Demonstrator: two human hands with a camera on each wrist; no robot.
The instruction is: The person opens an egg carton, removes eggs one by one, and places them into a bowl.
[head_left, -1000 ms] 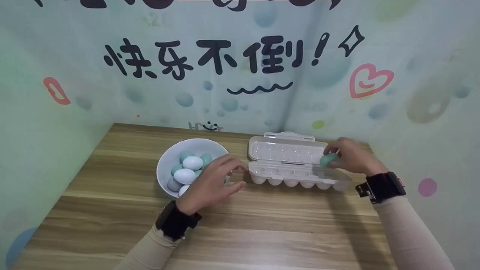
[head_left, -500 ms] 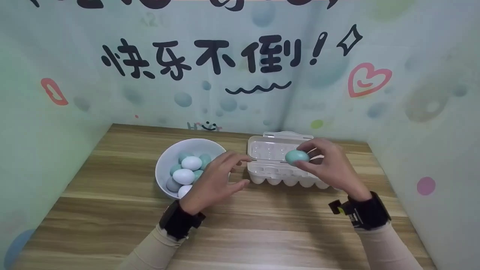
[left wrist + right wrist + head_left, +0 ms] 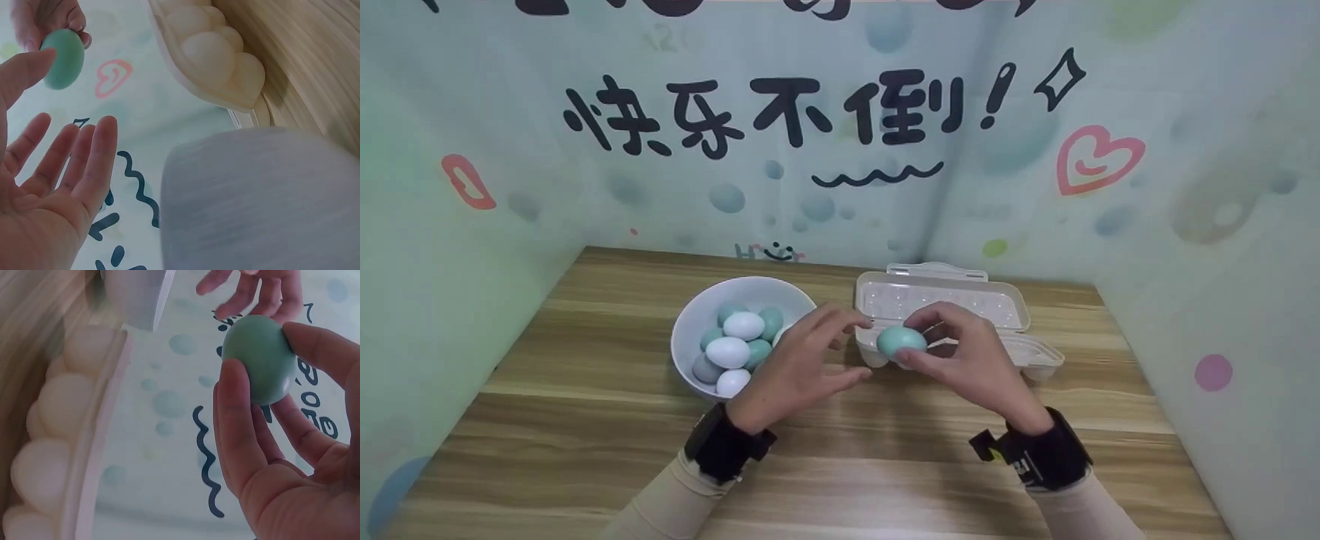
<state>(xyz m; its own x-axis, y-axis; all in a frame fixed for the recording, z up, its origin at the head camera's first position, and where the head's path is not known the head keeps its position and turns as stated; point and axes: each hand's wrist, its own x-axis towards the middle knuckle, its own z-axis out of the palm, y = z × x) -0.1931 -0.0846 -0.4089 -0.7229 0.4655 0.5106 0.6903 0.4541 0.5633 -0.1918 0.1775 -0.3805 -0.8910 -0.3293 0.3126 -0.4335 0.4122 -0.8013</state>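
Note:
My right hand (image 3: 967, 358) pinches a green egg (image 3: 901, 343) between thumb and fingertips, above the front of an egg carton (image 3: 1039, 352). The right wrist view shows the same egg (image 3: 260, 360) gripped at its sides. Facing it, my left hand (image 3: 802, 367) holds nothing; its fingers are spread and relaxed, a small gap short of the egg. In the left wrist view the palm of the left hand (image 3: 50, 191) is turned up. The clear carton has its lid (image 3: 945, 296) raised at the back, and both hands hide part of its cups.
A white bowl (image 3: 684, 337) with several white, green and grey eggs stands left of the carton, partly behind my left hand. The wooden table (image 3: 585, 420) ends at a printed cloth backdrop (image 3: 780, 210) behind and at both sides.
My right hand has carried the green egg leftward from the carton's right end to near my left hand. My left hand has shifted slightly right, staying relaxed.

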